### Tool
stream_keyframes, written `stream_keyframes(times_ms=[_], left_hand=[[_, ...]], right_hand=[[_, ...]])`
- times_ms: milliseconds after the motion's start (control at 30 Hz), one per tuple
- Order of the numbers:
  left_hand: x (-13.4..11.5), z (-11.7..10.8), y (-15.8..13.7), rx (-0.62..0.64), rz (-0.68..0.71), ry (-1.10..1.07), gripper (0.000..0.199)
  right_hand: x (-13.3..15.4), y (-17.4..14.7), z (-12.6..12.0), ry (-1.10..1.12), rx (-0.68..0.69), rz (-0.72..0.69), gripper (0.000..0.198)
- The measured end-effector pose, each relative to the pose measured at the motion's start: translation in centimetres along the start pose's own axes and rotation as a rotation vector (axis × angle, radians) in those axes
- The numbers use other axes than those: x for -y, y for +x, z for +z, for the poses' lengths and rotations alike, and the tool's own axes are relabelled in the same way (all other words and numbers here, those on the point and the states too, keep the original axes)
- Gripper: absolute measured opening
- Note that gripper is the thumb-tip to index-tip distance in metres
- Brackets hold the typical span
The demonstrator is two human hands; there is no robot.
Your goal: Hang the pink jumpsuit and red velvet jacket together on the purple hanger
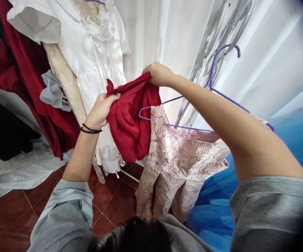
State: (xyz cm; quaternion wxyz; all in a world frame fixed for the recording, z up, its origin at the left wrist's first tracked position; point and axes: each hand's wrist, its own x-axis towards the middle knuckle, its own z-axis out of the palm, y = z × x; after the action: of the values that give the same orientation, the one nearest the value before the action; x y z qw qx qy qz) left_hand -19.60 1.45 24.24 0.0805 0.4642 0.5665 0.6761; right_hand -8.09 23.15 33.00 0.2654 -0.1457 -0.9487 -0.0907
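Observation:
A dark red satin garment hangs stretched between my two hands, its lower part dangling in folds. My left hand, with black bands at the wrist, pinches its left edge, thumb on top. Higher up, my right hand is closed on the upper right corner. Just right of the red cloth, a pink and gold brocade dress hangs on a purple hanger, partly behind my right forearm. A white dress with short puffed sleeves hangs right behind the red garment.
More red garments and a beige sequined piece hang at the left. White curtains form the backdrop. Blue tulle billows at the lower right. White fabric lies on the red tiled floor.

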Motion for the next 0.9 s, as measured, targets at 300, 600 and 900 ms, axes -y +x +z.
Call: stream_keyframes(times_ms=[300, 600, 900], left_hand=[[-1.3, 14.9, -8.3, 0.457, 0.194, -0.025, 0.031], [0.5, 13.6, -9.1, 0.537, 0.468, 0.392, 0.029], [1.1, 14.6, -0.5, 0.201, 0.447, 0.806, 0.031]], right_hand=[[-2.4, -5.2, -7.3, -0.476, 0.267, 0.193, 0.026], [-8.9, -5.9, -2.1, -0.192, 0.041, 0.007, 0.054], [-4.2, -10.7, -6.6, -0.162, 0.012, -0.143, 0.03]])
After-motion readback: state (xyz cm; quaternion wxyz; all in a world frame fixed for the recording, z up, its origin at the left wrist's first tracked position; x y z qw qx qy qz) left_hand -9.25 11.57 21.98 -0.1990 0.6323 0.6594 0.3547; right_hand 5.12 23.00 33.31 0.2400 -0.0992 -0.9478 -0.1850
